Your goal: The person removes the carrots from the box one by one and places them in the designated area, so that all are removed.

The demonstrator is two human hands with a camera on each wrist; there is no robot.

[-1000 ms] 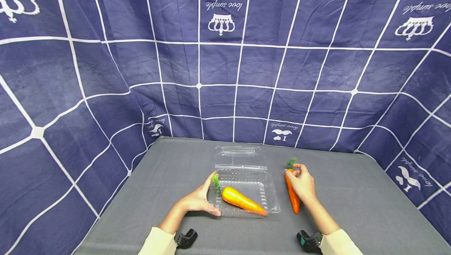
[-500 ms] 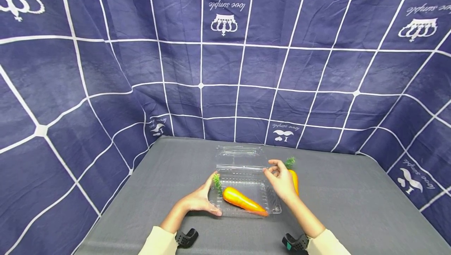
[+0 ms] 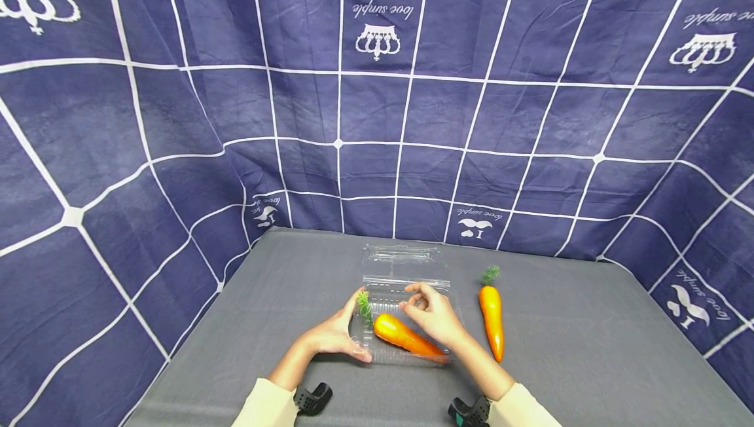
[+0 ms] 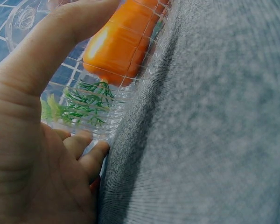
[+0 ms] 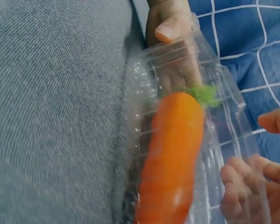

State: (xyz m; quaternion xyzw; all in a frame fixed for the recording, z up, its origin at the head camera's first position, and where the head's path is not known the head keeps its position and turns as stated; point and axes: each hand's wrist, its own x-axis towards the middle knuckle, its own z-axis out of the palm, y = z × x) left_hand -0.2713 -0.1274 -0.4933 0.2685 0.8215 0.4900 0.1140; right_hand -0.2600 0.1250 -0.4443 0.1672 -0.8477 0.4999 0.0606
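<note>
A clear plastic container (image 3: 385,291), its lid folded back, holds an orange carrot (image 3: 403,334) lying diagonally, green top at the left. My left hand (image 3: 336,336) grips the container's left end, thumb at the near side and fingers behind; the left wrist view shows this hand (image 4: 42,116) around the clear wall beside the carrot (image 4: 119,46). Over the container's right half is my right hand (image 3: 436,317), fingers loosely bent. In the right wrist view nothing shows in this hand (image 5: 266,182), beside the carrot (image 5: 172,154). Whether it touches the container, I cannot tell.
Another orange carrot (image 3: 491,319) with a green top lies on the grey cloth (image 3: 565,335), right of the container. A blue cloth with white lines (image 3: 436,112) rises behind the surface and along both sides.
My right hand has moved left from the separate carrot, which stays in place and is now uncovered, to over the container. My left hand has kept its hold.
</note>
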